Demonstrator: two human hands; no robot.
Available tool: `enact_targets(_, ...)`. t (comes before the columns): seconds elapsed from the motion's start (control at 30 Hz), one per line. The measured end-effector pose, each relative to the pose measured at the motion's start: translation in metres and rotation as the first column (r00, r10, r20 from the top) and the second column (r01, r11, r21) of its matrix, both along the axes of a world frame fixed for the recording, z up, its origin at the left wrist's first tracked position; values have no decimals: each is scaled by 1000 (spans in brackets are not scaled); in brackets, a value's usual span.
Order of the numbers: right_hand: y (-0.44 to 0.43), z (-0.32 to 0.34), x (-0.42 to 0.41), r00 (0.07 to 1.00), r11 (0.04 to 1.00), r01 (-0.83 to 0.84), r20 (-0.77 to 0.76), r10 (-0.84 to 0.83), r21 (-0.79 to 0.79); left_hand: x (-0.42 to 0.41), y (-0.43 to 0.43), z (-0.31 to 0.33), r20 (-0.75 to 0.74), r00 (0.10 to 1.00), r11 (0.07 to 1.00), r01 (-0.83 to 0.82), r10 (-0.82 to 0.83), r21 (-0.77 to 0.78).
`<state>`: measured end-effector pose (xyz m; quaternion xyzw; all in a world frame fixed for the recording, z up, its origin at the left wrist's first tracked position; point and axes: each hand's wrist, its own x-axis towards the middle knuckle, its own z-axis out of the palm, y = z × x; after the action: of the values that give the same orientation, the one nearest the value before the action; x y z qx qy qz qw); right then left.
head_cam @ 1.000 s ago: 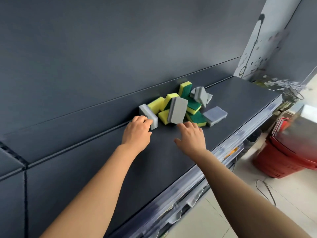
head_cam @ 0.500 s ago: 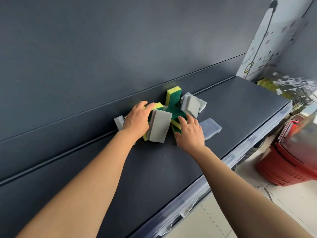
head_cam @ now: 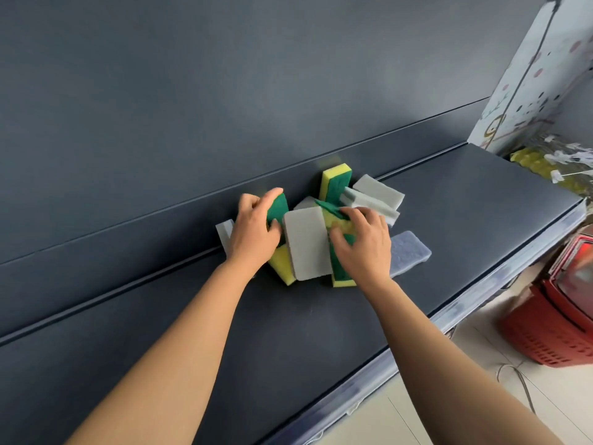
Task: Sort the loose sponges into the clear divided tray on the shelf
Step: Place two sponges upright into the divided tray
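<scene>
A heap of loose sponges lies on the dark shelf [head_cam: 321,332] against its back panel. My left hand [head_cam: 253,232] grips a yellow-and-green sponge [head_cam: 277,208] at the heap's left side. My right hand [head_cam: 362,245] grips another yellow-and-green sponge [head_cam: 341,274] on the right. Between the hands stands a grey sponge [head_cam: 306,245], tilted up. A third yellow-and-green sponge [head_cam: 335,184] stands upright at the back. Two grey sponges [head_cam: 377,195] lie behind the right hand, and a small grey one [head_cam: 224,234] is left of my left hand. A bluish-grey pad [head_cam: 407,252] lies flat to the right. No clear tray is in view.
The shelf's front edge [head_cam: 449,316] runs diagonally at lower right, with floor beyond it. Red shopping baskets [head_cam: 552,329] stand on the floor at right. A patterned white panel [head_cam: 529,75] and yellow packaged items [head_cam: 532,162] sit at the shelf's far right end.
Both hands moved forward into the heap and closed on yellow-and-green sponges. The sponges were pushed together and the grey one between the hands tipped up.
</scene>
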<state>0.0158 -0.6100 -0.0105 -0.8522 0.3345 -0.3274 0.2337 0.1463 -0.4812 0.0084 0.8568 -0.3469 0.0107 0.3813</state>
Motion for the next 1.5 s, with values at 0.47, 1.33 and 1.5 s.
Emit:
enact_targets(0.47,56,33,35,926,983,-181,333,178,-23,-5,91,21,-297,935,903,-290,196,-318)
enact_targets(1.33,339,35,19,702,696,-696,367,610,176,-110,415,-4,-531,743,714,-622,408,-322)
enact_targets(1.5,419,36,8,619,607,-778,371,693,165,-146,487,-5,-548,693,549,-714,468,-435)
